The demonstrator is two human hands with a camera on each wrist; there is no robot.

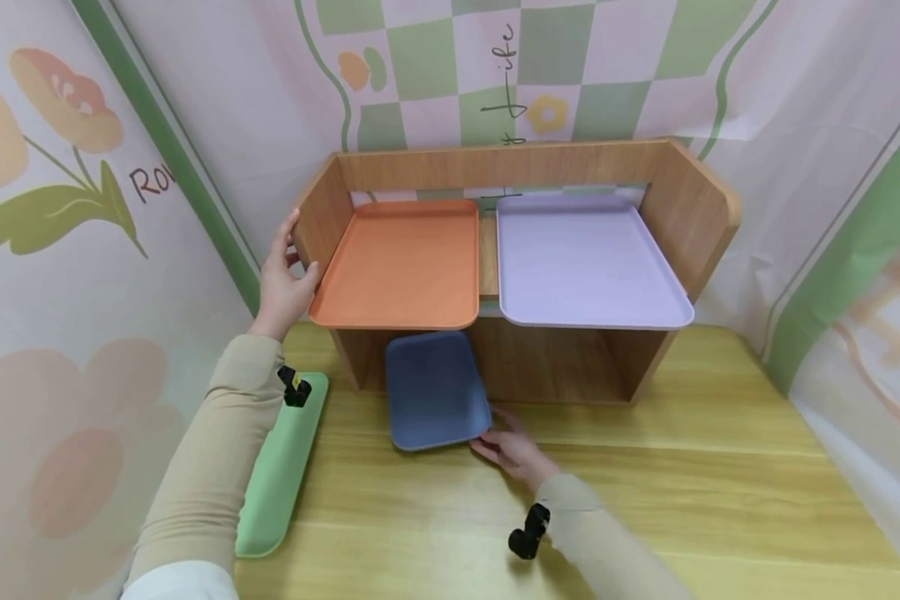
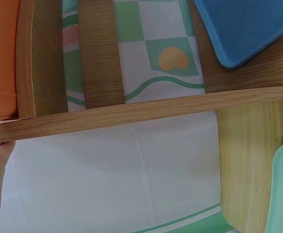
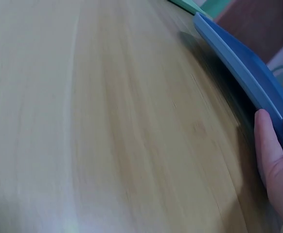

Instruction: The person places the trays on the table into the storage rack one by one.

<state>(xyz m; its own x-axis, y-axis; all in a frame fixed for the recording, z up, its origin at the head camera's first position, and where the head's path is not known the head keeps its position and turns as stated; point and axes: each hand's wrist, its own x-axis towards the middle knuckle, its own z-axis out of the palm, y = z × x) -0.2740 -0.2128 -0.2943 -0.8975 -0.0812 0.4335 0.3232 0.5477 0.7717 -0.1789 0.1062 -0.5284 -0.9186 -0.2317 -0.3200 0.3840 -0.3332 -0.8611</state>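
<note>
A blue tray (image 1: 437, 392) slants at the left lower opening of a wooden shelf (image 1: 506, 167), its near end sticking out over the table. My right hand (image 1: 516, 450) pinches its near right corner, thumb at the rim and fingers beneath; the right wrist view shows the tray's edge (image 3: 238, 68) raised over the tabletop. My left hand (image 1: 285, 279) rests against the outer left side of the shelf, fingers and thumb spread. In the left wrist view, fingertips (image 2: 4, 150) touch the side panel's edge (image 2: 132, 110).
On the shelf's upper level lie an orange tray (image 1: 405, 267) and a lilac tray (image 1: 585, 262) side by side. A long green tray (image 1: 285, 475) lies on the wooden table (image 1: 390, 533) under my left forearm. Printed cloth (image 1: 270, 100) hangs behind and on both sides.
</note>
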